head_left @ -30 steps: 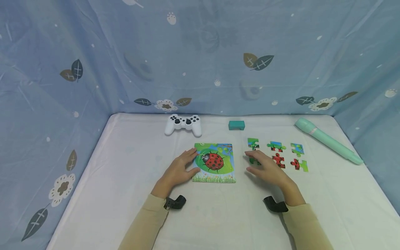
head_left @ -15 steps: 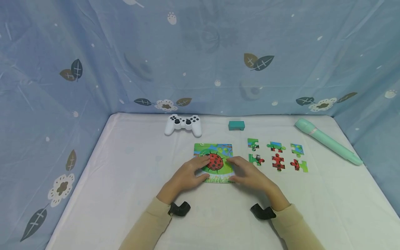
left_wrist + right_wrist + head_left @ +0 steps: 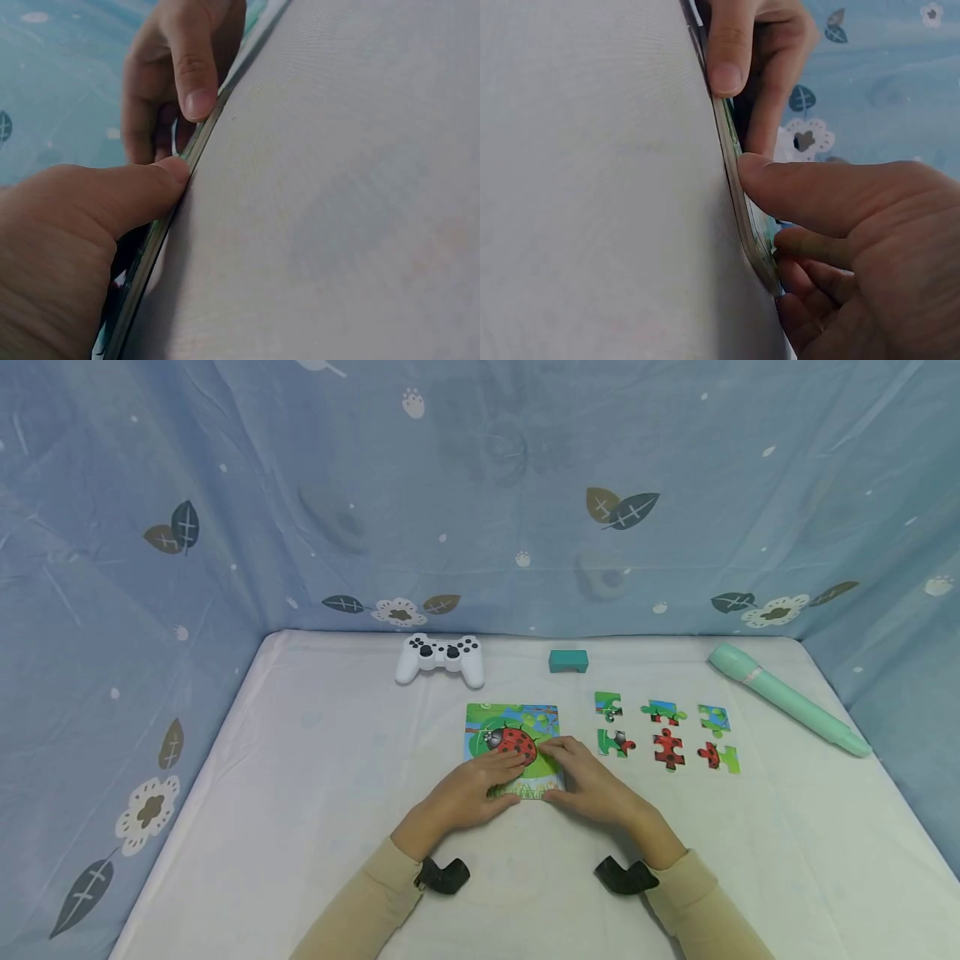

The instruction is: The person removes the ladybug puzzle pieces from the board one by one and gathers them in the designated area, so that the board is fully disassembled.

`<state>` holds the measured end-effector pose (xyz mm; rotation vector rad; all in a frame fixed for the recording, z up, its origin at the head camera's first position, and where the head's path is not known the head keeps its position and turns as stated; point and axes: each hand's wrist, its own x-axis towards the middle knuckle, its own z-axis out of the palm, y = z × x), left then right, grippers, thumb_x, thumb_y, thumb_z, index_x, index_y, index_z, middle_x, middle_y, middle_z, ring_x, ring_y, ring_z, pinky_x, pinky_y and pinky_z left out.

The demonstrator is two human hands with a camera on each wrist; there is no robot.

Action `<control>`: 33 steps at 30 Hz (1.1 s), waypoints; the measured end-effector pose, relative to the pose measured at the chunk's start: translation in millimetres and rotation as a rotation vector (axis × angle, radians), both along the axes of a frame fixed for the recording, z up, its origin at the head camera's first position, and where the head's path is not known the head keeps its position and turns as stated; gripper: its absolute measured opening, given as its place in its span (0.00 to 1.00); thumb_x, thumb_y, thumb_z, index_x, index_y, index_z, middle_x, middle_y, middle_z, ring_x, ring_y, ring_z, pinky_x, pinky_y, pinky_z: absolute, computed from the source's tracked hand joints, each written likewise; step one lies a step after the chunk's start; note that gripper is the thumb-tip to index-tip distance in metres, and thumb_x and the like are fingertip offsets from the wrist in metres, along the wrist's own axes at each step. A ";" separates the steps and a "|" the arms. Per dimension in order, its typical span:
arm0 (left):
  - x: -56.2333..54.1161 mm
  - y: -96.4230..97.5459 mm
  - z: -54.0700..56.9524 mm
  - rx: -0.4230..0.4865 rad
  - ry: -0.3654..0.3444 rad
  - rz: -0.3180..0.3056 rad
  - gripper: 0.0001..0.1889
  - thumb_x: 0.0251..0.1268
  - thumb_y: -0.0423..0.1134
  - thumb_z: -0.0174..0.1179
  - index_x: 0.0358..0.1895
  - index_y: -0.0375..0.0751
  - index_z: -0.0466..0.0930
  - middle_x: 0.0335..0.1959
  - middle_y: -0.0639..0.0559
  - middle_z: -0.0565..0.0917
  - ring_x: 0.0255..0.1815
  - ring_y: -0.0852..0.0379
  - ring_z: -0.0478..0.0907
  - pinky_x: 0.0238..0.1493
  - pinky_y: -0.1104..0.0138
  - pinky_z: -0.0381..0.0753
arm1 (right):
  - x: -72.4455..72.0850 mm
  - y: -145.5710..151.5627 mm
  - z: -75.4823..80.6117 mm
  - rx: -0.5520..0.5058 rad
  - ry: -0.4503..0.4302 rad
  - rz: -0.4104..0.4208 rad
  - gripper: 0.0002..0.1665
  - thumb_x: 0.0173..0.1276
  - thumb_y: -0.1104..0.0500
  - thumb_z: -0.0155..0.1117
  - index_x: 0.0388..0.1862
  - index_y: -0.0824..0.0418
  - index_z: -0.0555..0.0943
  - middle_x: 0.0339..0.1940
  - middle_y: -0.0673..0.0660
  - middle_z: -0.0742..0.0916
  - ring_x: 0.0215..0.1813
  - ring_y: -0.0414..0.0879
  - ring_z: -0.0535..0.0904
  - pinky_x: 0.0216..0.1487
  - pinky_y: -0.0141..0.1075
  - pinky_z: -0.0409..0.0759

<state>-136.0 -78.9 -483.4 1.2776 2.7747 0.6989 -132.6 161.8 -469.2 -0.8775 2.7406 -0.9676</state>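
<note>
A square ladybug jigsaw puzzle (image 3: pixel 480 718) lies on the white table in the head view. My left hand (image 3: pixel 474 789) reaches over its lower part, fingers extended across the picture and thumb near the front edge. My right hand (image 3: pixel 596 783) is at its lower right, index finger over the picture and thumb at the front edge. Side on, the left wrist view shows both thumbs (image 3: pixel 174 169) touching the puzzle's edge (image 3: pixel 150 247). Bent fingers (image 3: pixel 817 247) of my right hand sit by the board's corner in the right wrist view.
Several loose jigsaw pieces (image 3: pixel 668 749) lie in two rows right of the puzzle. Behind stand a white game controller (image 3: pixel 441 660) and a teal block (image 3: pixel 568 661). A mint-green stick-shaped object (image 3: pixel 787 697) lies at the far right. Blue patterned cloth (image 3: pixel 480 527) walls the table.
My right hand has come left from beside the loose pieces onto the puzzle's right edge. The left hand has slid right and nearer, from the left edge onto the lower part.
</note>
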 end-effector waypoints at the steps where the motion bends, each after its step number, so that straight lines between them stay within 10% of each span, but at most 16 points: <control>1: -0.3 -0.1 -0.3 0.003 0.002 -0.001 0.26 0.66 0.50 0.57 0.64 0.43 0.73 0.67 0.53 0.72 0.70 0.55 0.66 0.73 0.63 0.63 | 0.0 0.0 -0.8 -0.002 0.003 0.001 0.39 0.58 0.54 0.71 0.65 0.67 0.69 0.61 0.60 0.74 0.65 0.55 0.69 0.65 0.52 0.72; 33: -0.3 -1.7 -2.5 0.033 -0.036 0.004 0.25 0.66 0.49 0.58 0.64 0.43 0.73 0.67 0.53 0.72 0.70 0.54 0.66 0.72 0.61 0.64 | 2.9 0.1 5.5 0.007 0.007 -0.063 0.34 0.57 0.59 0.72 0.62 0.63 0.72 0.52 0.56 0.80 0.56 0.50 0.74 0.58 0.50 0.76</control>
